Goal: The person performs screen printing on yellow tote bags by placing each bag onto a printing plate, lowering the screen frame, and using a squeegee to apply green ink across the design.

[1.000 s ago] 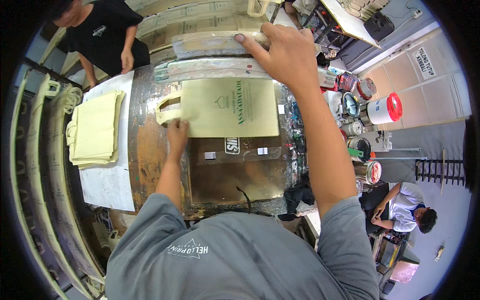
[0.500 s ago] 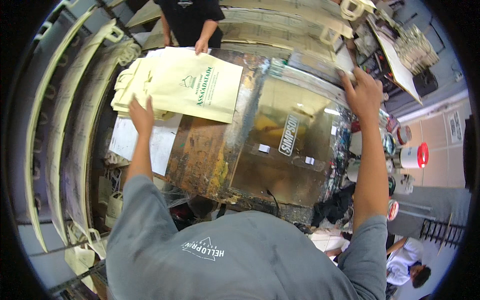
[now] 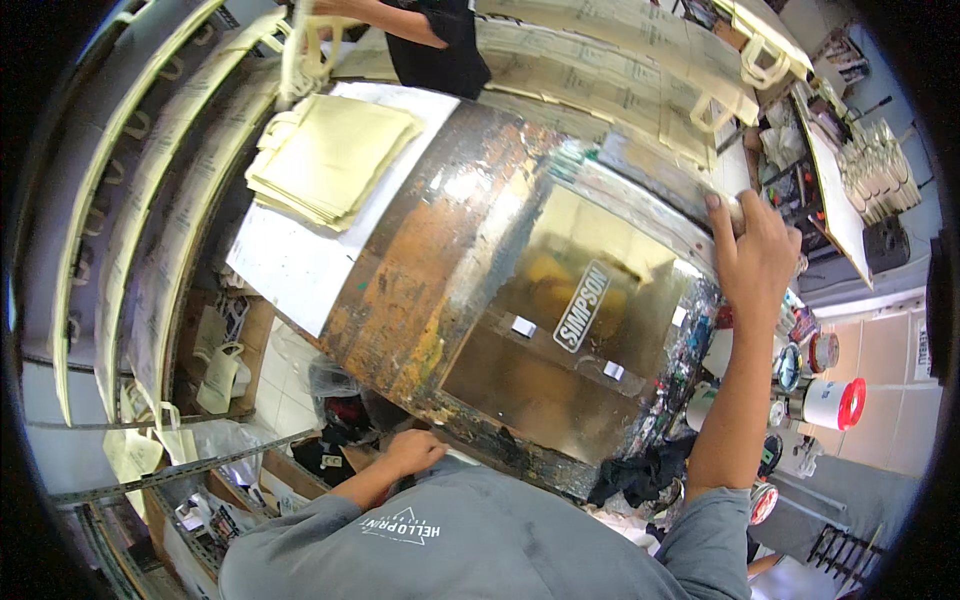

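My right hand [image 3: 755,245] is closed on the far right end of the screen-printing frame [image 3: 655,185], thumb on its near side. Beneath my arm, the brown glossy printing board [image 3: 540,385] carries a dark label and small white tabs. My left hand [image 3: 415,453] hangs beside my body by the table's front edge, its fingers curled with nothing seen in them. A stack of pale yellow cloth bags [image 3: 335,160] lies on a white sheet [image 3: 290,255] on the left of the table. Beyond it, a co-worker's arm [image 3: 385,20] holds up a pale bag [image 3: 303,55] by the far corner.
Racks of drying bags [image 3: 175,190] rise on the left, and more [image 3: 610,85] stretch across the back. At right stand paint tubs, one with a red lid [image 3: 850,403]. Dark cloth [image 3: 645,470] hangs at the table's near edge. Shelving [image 3: 190,480] stands at lower left.
My left hand has left the bags and dropped to my side. The printed bag has gone from the stack; the co-worker now holds a bag at the back left. My right hand stays on the frame.
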A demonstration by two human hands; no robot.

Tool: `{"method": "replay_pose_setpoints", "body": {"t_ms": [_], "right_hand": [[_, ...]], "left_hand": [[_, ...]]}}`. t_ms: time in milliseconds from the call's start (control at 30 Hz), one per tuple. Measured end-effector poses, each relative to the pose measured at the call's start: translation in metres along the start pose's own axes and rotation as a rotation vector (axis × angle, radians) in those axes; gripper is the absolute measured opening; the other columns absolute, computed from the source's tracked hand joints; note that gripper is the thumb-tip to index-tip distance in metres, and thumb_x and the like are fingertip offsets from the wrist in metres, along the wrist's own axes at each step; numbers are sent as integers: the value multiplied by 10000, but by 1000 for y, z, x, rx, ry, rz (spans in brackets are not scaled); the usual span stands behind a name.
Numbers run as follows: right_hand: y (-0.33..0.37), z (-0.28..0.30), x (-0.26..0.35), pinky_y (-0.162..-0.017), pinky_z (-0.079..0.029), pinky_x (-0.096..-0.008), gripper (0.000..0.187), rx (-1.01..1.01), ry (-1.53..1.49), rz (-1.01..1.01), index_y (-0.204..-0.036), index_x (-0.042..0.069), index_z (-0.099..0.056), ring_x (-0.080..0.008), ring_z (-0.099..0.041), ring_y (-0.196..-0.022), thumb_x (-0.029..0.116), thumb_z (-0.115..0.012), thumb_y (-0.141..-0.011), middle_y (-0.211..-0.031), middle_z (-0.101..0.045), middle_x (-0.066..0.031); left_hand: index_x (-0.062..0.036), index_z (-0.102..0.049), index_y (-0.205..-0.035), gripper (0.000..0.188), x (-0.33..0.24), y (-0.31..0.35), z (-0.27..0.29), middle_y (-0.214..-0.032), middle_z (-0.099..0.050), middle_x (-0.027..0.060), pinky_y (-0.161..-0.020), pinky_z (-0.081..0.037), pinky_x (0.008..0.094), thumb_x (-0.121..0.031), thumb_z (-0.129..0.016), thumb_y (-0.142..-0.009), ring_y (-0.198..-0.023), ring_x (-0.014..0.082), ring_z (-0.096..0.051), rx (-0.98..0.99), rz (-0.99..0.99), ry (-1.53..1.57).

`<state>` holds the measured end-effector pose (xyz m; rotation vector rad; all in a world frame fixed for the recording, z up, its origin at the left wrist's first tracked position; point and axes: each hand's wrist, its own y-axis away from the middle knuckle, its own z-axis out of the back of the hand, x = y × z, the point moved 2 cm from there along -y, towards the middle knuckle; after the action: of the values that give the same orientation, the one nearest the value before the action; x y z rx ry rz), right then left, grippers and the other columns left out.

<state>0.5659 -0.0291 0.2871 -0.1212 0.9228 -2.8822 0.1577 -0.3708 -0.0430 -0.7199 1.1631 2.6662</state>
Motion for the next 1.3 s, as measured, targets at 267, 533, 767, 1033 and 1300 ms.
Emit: {"method": "replay_pose_setpoints", "body": {"t_ms": [267,533,767,1033,1300], "right_hand": [[1,-2,3,-799,-405,-472,495,16,-25,10,-863,44,-659,-346,-641,-806,526,-687,-972,-785,-660,-135],[2,-1,0,-795,-393,-458,489,-28,-17,7,-847,44,-657,-324,-608,-760,519,-708,-952,-759,-634,-117],[11,-8,4,-783,-394,-457,494,-13,-41,20,-831,47,-648,-326,-603,-750,524,-727,-933,-761,-631,-120],[29,-13,5,-819,-402,-440,452,-24,18,12,-913,34,-638,-363,-604,-810,479,-711,-951,-814,-638,-155],[44,-17,8,-860,-410,-438,460,91,18,-31,-994,0,-642,-409,-576,-870,447,-546,-1049,-900,-626,-201]], "left_hand": [[-203,-682,-1411,696,-60,-71,-99,-1483,-610,211,-1186,-403,528,-688,-330,-1058,-1374,434,-560,656,5,18],[-115,-568,-1519,700,-34,-125,-214,-1554,-560,193,-1184,-405,465,-642,-418,-1083,-1395,385,-555,668,-529,232],[-32,-679,-1375,686,-57,-73,-147,-1307,-709,209,-1081,-480,423,-613,-438,-1101,-1244,345,-656,848,-234,513],[7,-736,-1200,383,83,-36,-95,-1127,-735,280,-884,-561,543,-264,-584,-976,-975,456,-708,-83,368,138],[-35,-705,-1293,423,81,-42,-155,-1292,-692,237,-1013,-511,557,-281,-603,-965,-1144,422,-666,-189,268,144]]}}
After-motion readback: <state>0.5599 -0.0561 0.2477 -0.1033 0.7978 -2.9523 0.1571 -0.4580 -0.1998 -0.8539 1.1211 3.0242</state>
